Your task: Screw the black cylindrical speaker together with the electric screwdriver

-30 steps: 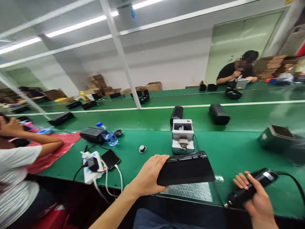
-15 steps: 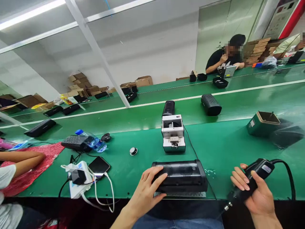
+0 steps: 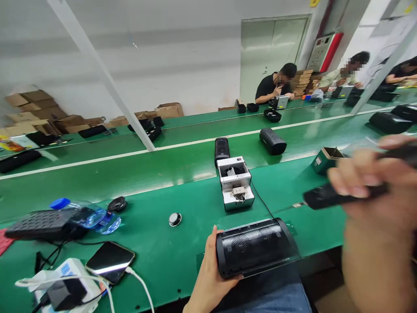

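A black speaker housing (image 3: 257,250) with two perforated patches lies near the front edge of the green bench, tilted slightly toward me. My left hand (image 3: 208,276) grips its left end, thumb on the near top corner and fingers partly hidden behind and below. Raised at the right, my right hand (image 3: 371,178) is wrapped around a black electric screwdriver (image 3: 325,196), both blurred by motion. The bit points left, above and to the right of the housing. Just behind the housing stands a white and grey screw feeder (image 3: 236,191).
Left of the feeder lies a small round speaker driver (image 3: 175,219). Further left are a water bottle (image 3: 94,217), a phone (image 3: 110,261) and a white power strip (image 3: 67,287) with cables. A green box (image 3: 325,161) stands at right. People sit across the bench.
The view has turned right. My left hand has shifted to the housing's left end, which is now tipped. My right hand has lifted the screwdriver and swung its bit to the left.
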The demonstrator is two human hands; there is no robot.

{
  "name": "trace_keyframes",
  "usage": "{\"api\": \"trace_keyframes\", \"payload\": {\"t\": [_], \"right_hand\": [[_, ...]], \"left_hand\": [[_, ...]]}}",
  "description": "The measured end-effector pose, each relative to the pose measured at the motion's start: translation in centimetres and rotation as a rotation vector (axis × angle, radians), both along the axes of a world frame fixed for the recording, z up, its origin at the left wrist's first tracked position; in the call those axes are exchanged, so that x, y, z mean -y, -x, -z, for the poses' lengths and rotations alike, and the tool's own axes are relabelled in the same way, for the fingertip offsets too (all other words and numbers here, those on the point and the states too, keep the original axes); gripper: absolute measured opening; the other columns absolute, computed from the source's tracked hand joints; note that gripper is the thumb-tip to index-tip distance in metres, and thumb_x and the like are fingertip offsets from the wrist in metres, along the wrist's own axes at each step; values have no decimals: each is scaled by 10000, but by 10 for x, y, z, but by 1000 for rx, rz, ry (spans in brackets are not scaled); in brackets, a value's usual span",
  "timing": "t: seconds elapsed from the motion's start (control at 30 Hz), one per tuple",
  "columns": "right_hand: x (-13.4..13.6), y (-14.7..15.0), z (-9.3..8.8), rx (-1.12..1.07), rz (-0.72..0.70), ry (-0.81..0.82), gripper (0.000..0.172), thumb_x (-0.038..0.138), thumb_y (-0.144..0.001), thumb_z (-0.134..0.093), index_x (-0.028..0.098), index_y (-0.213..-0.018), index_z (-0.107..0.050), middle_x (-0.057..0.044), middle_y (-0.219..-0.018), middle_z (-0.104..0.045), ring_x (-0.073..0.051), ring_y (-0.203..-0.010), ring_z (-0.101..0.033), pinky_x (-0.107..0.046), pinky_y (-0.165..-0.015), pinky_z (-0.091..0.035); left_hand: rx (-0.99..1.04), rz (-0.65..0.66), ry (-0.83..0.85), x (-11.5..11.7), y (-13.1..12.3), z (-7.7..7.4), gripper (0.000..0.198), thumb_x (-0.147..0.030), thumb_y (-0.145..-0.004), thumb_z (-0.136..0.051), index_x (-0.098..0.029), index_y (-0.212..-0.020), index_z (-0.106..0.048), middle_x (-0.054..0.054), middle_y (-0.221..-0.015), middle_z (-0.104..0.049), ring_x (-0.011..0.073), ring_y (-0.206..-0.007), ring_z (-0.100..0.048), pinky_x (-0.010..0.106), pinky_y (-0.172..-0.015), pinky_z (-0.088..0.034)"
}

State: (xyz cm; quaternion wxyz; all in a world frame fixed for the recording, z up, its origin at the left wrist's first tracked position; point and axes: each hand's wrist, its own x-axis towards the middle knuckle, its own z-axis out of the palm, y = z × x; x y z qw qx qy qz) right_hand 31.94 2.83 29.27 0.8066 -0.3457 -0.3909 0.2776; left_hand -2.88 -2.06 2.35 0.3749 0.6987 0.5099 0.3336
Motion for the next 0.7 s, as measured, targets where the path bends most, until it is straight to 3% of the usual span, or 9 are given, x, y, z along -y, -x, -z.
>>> {"api": "trace_keyframes", "payload": {"t": [0.07, 0.2, 0.37, 0.7], "right_hand": [[-29, 50, -5, 79, -78, -186, 348, 289, -761, -1038, 304, -963, -754, 91, -565, -530, -106, -394, -439, -324, -395, -336], [-73, 104, 14, 239, -63, -193, 235, 298, -923, -912, 257, -986, -688, 89, -618, -617, -133, -435, -569, -300, -452, -500], [-88, 126, 29, 347, -45, -64, 265, 330, -938, -866, 239, -882, -624, 72, -549, -592, -140, -426, -564, -288, -470, -504], [-93, 132, 27, 394, 4, 24, 304, 377, -905, -881, 237, -847, -617, 54, -529, -599, -143, -425, -562, -284, -463, -497]], "left_hand": [[22, 30, -27, -1, -4, 6, 1532, -30, -726, -939, -455, -1849, 12, 146, -1818, -415, 442, -1669, -512, 740, -1365, -439], [31, 64, -105, -1, -10, 18, 1582, 6, -683, -952, -413, -1855, 24, 197, -1816, -385, 493, -1687, -474, 751, -1337, -485], [-22, 84, -140, -5, -12, 29, 1655, -35, -646, -1002, -365, -1856, 78, 223, -1815, -410, 513, -1676, -488, 728, -1331, -512], [38, 110, -120, -12, -14, 28, 1702, -57, -599, -1029, -371, -1846, 84, 214, -1663, -497, 543, -1560, -569, 795, -1257, -552]]}}
